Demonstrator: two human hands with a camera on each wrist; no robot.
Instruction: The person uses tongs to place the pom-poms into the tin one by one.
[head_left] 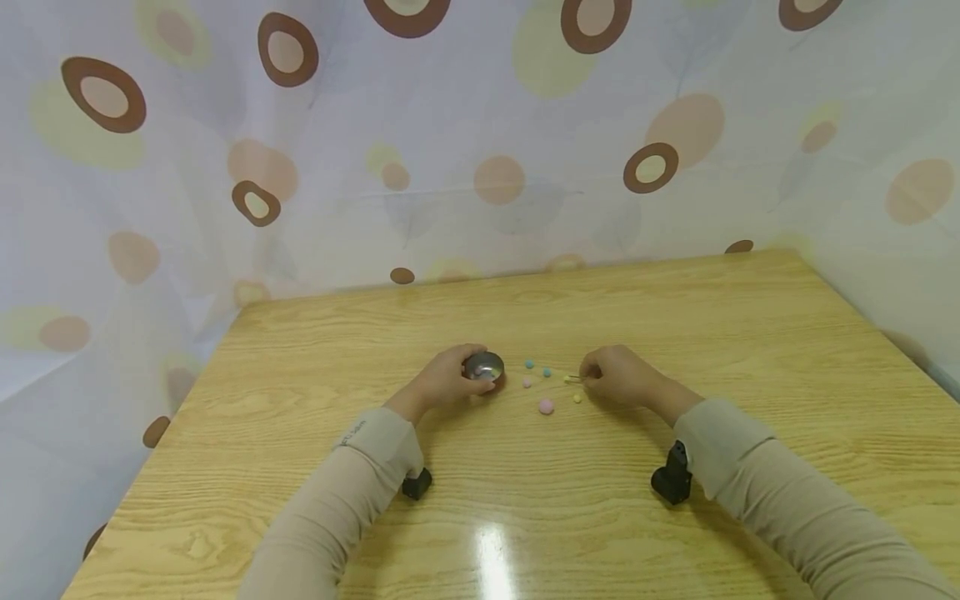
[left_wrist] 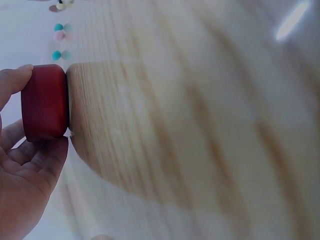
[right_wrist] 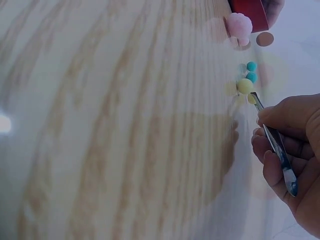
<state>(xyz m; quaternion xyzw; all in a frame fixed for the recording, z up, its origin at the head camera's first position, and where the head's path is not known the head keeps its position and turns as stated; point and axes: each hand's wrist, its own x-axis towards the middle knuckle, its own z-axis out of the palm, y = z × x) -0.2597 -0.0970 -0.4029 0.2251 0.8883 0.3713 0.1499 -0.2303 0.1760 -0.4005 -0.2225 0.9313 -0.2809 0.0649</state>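
Observation:
My left hand point(head_left: 447, 377) grips a small round bowl point(head_left: 486, 357), thumb and fingers on opposite sides. Its inside is shiny metal; the left wrist view shows its red outer wall point(left_wrist: 46, 102) standing on the table. My right hand point(head_left: 618, 375) pinches metal tweezers point(right_wrist: 276, 142), pointing toward the bowl. Their tips are at a small yellow pom-pom point(head_left: 566, 378); whether they grip it I cannot tell. Between the hands lie a second yellow pom-pom point(head_left: 577, 398), two blue-green pom-poms point(head_left: 529, 364), a small pink one point(head_left: 527, 382) and a larger pink one point(head_left: 546, 406).
The wood-grain table point(head_left: 525, 500) reaches back to a patterned cloth point(head_left: 450, 225) hung behind and at both sides. Black wrist-camera mounts sit beneath the left cuff point(head_left: 417, 484) and the right cuff point(head_left: 672, 475). Light glares off the table's front.

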